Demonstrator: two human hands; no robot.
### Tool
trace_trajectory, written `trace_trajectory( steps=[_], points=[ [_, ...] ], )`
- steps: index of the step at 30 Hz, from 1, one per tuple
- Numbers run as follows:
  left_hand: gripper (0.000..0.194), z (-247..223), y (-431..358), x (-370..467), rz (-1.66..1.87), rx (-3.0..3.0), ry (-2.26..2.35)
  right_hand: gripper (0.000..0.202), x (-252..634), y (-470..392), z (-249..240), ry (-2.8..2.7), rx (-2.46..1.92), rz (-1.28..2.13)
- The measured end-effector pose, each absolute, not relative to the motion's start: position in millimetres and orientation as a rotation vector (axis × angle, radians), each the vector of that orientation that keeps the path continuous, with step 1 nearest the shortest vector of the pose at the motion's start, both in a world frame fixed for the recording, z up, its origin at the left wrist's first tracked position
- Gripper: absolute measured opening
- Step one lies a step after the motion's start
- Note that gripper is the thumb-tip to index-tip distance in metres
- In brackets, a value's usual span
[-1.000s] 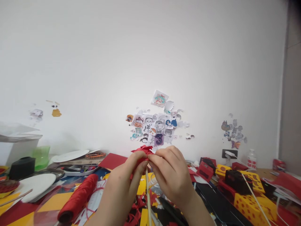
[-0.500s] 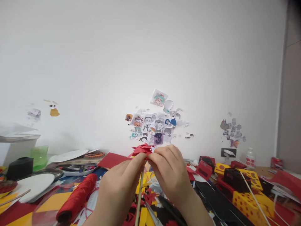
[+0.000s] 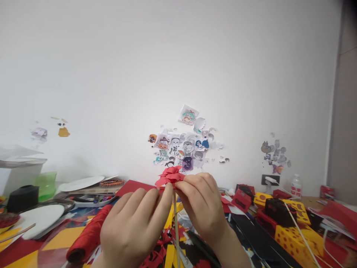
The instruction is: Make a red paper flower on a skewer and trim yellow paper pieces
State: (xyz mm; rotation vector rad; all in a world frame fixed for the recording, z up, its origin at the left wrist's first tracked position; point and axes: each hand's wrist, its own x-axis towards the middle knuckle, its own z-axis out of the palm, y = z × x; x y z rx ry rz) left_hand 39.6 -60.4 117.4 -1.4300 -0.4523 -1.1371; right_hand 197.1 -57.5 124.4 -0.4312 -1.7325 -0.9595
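Observation:
A red paper flower (image 3: 170,176) sits on top of a thin wooden stick (image 3: 176,223) that points down toward the table. From the left, my left hand (image 3: 136,219) pinches the flower's base with thumb and fingertips. Opposite it, my right hand (image 3: 202,208) is closed on the base's right side, fingers curled and fingertips pressed together. The stick hangs between both hands, its lower end out of view. Below lie scissors (image 3: 185,258), partly hidden, among red and yellow paper scraps.
A spool of red thread (image 3: 90,230) lies at left near white plates (image 3: 41,221). Yellow and red paper boxes (image 3: 295,238) crowd the right, beside a dark flat object (image 3: 259,238). A plastic bottle (image 3: 296,186) stands at the back before the sticker-covered wall (image 3: 178,74).
The flower has tilted and shows more of its petals. The stick has swung from leaning left to nearly upright. My left hand has turned outward and moved a little left.

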Motion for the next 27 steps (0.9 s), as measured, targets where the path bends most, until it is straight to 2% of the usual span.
trace_trajectory(
  steps=[6,11,15,23,27],
  points=[
    [0.018,118.2,-63.0,37.7,-1.178,-1.357,-0.447,0.018,198.6,-59.2,126.1,-1.808,-0.451,-0.841],
    [0.022,113.9,-59.0,33.3,-1.282,-1.324,-0.423,0.017,200.2,-58.4,126.0,-1.78,-0.414,-0.959],
    [0.027,114.7,-57.9,28.0,-1.213,-1.434,-0.434,0.02,201.3,-56.5,124.7,-1.78,-0.388,-1.0],
    [0.016,121.0,-60.6,34.9,-1.242,-1.338,-0.357,0.019,199.3,-59.0,125.6,-1.758,-0.444,-1.008],
    [0.018,119.3,-58.6,31.1,-1.173,-1.37,-0.358,0.018,201.3,-60.4,127.0,-1.793,-0.442,-0.984]
  ],
)
